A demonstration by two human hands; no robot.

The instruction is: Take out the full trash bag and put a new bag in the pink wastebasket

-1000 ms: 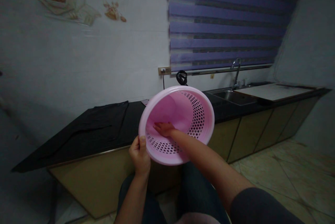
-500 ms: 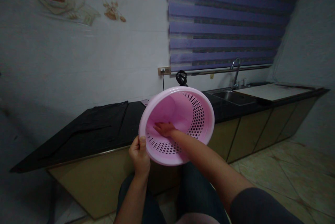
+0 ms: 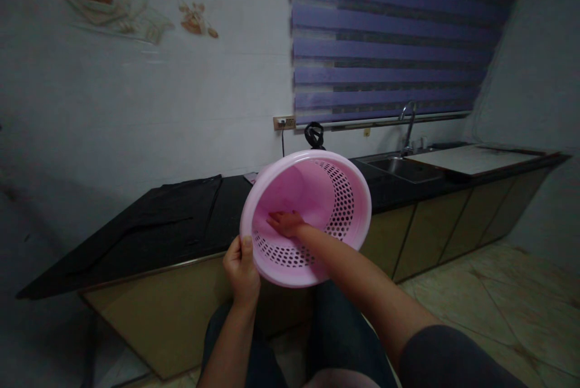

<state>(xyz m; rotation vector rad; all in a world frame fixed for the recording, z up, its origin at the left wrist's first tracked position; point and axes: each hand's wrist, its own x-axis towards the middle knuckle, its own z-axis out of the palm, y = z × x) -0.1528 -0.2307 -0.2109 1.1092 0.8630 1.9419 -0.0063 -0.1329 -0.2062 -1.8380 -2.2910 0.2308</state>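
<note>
Your left grip (image 3: pixel 243 273) clamps the pink basket (image 3: pixel 312 194) at one side, so pressing with your unclenched right grip (image 3: pixel 285 223) could twist it loose.

You hold 1 pink basket (image 3: pixel 312 191), tipped with its mouth toward you, in front of a black countertop (image 3: pixel 231 200).
Your left hand (image 3: pixel 243 270) grips the rim (image 3: pixel 366 213) at its left side, thumb over the edge; your right hand (image 3: pixel 284 223) reaches inside, fingers extended, though whether they touch the wall is hard to tell. Farther right, a pale board (image 3: pixel 475 158) lies beside the sink (image 3: pixel 403 167) and faucet (image 3: pixel 410 125), below a purple striped blind (image 3: pixel 385 43).
</note>
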